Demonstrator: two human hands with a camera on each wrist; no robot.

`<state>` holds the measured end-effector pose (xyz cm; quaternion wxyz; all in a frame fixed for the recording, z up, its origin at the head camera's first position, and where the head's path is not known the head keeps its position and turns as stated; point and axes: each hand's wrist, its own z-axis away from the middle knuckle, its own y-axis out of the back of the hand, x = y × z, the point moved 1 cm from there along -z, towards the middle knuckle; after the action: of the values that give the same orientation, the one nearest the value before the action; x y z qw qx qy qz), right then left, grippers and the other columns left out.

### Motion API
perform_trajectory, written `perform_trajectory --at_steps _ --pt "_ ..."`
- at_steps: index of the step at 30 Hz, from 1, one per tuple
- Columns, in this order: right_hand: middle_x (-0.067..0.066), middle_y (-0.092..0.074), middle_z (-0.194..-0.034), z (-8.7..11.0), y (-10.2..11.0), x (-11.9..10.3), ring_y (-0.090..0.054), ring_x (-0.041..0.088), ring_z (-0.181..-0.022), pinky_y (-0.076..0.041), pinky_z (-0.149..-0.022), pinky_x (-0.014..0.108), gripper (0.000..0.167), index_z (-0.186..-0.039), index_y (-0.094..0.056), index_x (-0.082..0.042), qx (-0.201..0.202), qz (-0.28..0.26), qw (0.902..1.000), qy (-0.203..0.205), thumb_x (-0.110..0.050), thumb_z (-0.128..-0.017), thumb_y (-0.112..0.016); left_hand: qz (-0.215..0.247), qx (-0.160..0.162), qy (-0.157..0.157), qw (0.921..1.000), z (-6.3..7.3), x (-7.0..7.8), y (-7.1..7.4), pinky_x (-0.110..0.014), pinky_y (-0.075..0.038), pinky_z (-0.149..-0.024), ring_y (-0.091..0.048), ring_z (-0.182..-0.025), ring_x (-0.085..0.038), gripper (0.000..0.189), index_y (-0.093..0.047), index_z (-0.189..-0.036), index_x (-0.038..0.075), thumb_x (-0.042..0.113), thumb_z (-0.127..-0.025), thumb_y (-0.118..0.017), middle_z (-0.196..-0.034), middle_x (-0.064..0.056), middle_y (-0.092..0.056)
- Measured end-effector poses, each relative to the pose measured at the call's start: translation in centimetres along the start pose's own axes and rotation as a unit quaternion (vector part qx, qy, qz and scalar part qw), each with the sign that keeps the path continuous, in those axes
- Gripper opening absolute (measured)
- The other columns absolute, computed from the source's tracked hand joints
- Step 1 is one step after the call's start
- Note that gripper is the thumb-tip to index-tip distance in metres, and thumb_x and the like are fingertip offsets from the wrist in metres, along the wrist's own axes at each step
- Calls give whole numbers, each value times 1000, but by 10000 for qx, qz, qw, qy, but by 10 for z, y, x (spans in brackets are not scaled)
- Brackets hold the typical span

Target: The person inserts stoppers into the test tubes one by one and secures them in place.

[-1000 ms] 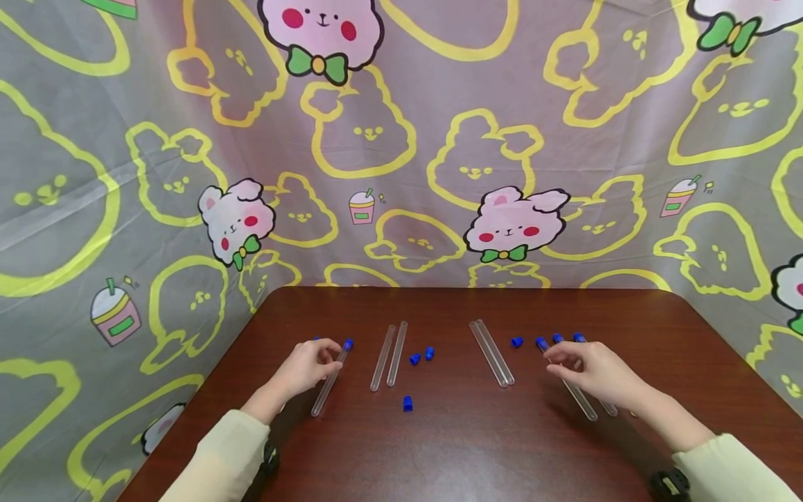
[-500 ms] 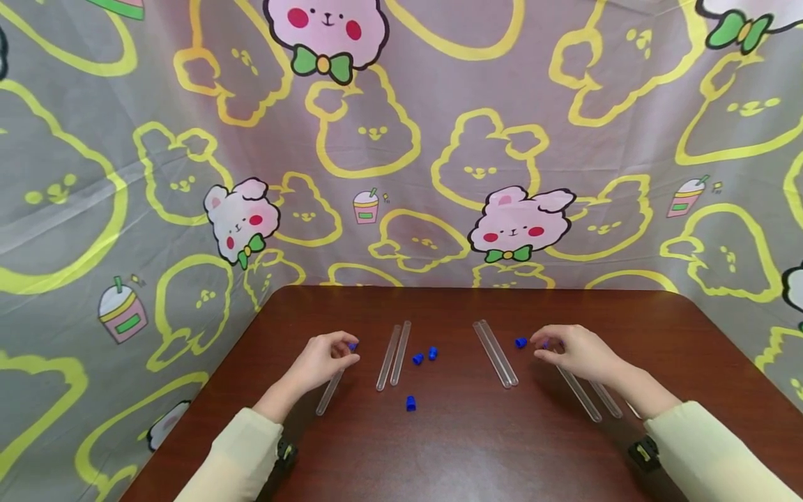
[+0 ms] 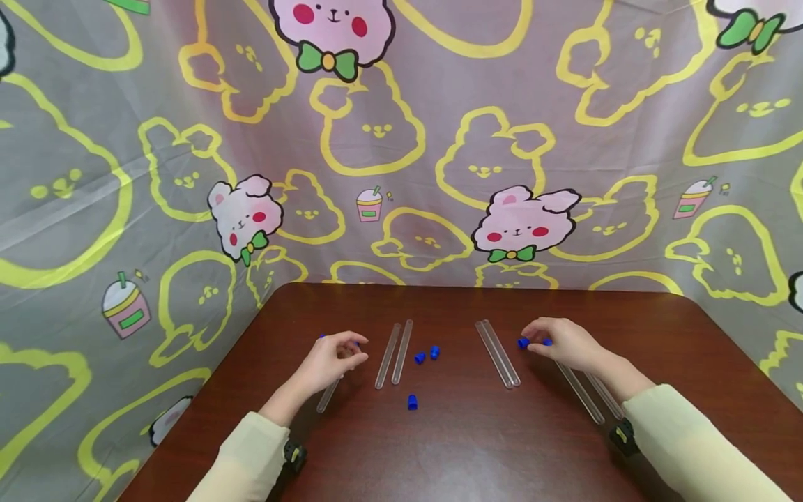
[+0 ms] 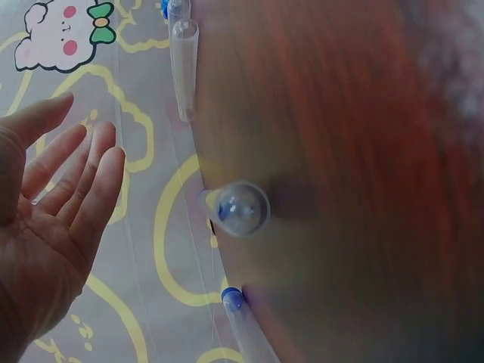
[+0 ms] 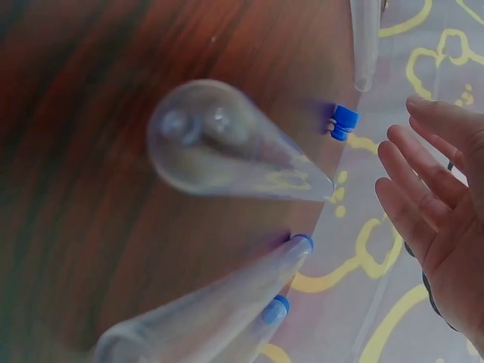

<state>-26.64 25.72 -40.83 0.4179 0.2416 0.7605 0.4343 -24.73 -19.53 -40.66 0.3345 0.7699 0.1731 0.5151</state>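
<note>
Left of your hands: grey cloth point(image 3: 63, 230), printed with pink cups point(image 3: 130, 303) bearing green label patches, continuing behind the brown tabletop point(image 3: 477, 446). Your left hand point(image 3: 329, 362): fingers and thumb apart, above one capped tube point(image 3: 328, 396), cap mostly hidden. Between your hands: two clear tubes point(image 3: 387, 355), three blue caps point(image 3: 435, 352), two further tubes point(image 3: 493, 353). Your right hand point(image 3: 567, 343): digits apart, near a loose cap point(image 3: 523, 343), over capped tubes point(image 3: 580, 394) partly covered.

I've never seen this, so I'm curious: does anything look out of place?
Slightly: in the head view, one blue cap looks stray, below and apart from two neighbouring caps. I see no spill or damage.
</note>
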Motion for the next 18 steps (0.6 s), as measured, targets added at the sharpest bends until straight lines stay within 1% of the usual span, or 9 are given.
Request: perform_trajectory --at_steps 4,7,12,14,18 --pt "4 -69 -91 -5 -2 3 -65 20 -82 -54 -70 38 21 -102 -69 -4 -124 30 9998 -120 -8 -83 -77 -156 26 -75 9998 2 3 -2 -29 -50 -53 -58 -66 -12 22 -69 -109 12 17 -88 -74 -83 7 -65" --pt "3 -68 -90 -9 -5 6 -65 20 -82 -54 -71 38 22 -102 -70 -4 -191 140 9996 -156 -8 -82 -77 -249 72 -74 9996 2 6 -3 -28 -49 -58 -58 -71 -11 22 -70 -108 15 19 -87 -74 -84 8 -65" --pt "4 -66 -91 -14 -9 9 -61 19 -81 -53 -71 38 23 -104 -69 -4 -357 197 9988 -282 -7 -83 -76 -155 44 -145 9998 1 8 -5 -28 -50 -60 -59 -72 -12 23 -69 -109 14 18 -88 -74 -84 7 -65" --pt "5 -66 -92 -15 -10 9 -59 18 -80 -53 -71 38 23 -105 -69 -4 -432 196 9984 -316 -6 -83 -76 -112 19 -207 9997 0 9 -5 -28 -50 -61 -59 -73 -13 24 -69 -110 12 17 -88 -74 -85 7 -64" --pt "5 -65 -94 -17 -15 13 -59 15 -77 -53 -70 37 23 -105 -70 -4 -533 268 9979 -254 -6 -82 -76 -59 -27 -266 9996 -2 11 -7 -28 -50 -63 -59 -74 -14 25 -68 -111 9 16 -88 -74 -86 6 -65"
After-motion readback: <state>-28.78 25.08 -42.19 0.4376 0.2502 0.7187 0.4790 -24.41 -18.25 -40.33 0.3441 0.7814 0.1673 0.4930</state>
